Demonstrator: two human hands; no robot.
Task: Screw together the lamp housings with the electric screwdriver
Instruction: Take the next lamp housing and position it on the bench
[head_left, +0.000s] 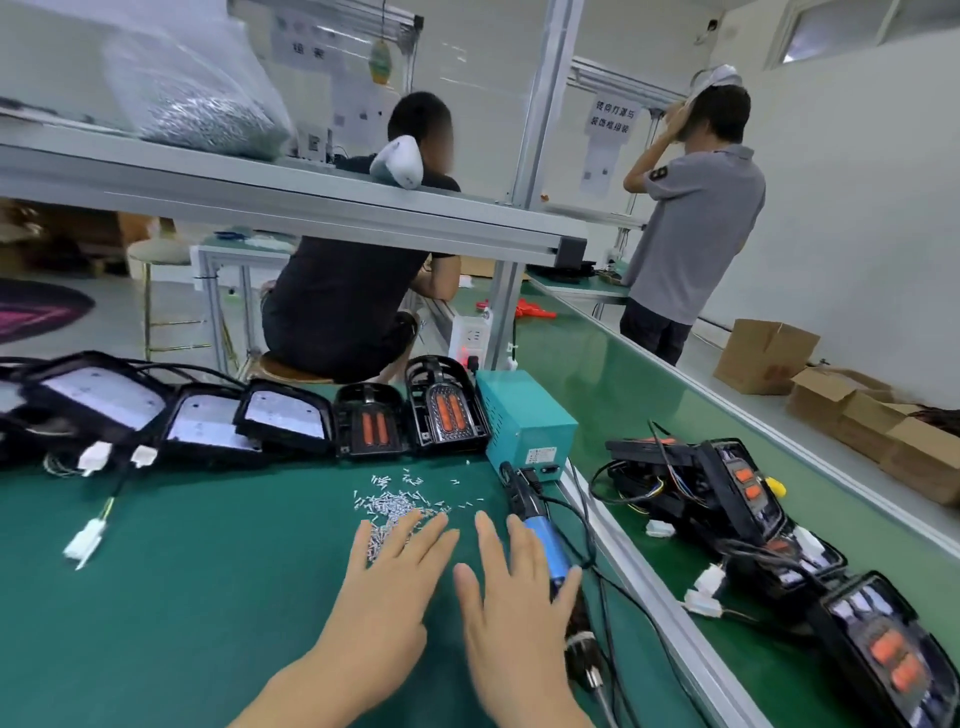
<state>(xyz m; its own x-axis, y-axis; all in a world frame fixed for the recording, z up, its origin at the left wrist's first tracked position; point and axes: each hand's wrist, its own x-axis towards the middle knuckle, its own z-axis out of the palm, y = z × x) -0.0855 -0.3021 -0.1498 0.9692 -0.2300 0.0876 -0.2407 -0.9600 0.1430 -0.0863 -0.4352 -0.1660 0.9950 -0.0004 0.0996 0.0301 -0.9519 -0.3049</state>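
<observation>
Lamp housings (291, 415) rowed along green bench mat (182, 597); both hands' fingers (410, 535) flat, spread, gripping nothing.

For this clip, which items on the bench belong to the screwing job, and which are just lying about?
Job:
electric screwdriver
loose screws
lamp housings
teal power supply box

Lying about:
cardboard boxes
bag of metal parts on shelf
white power strip

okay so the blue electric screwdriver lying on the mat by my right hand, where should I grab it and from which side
Grip the blue barrel of the electric screwdriver, probably from above and from the left. It lies flat on the green mat, with its cable running toward the teal power box and more cables along its right side. Your right hand lies open beside it, little finger at the barrel.
</observation>
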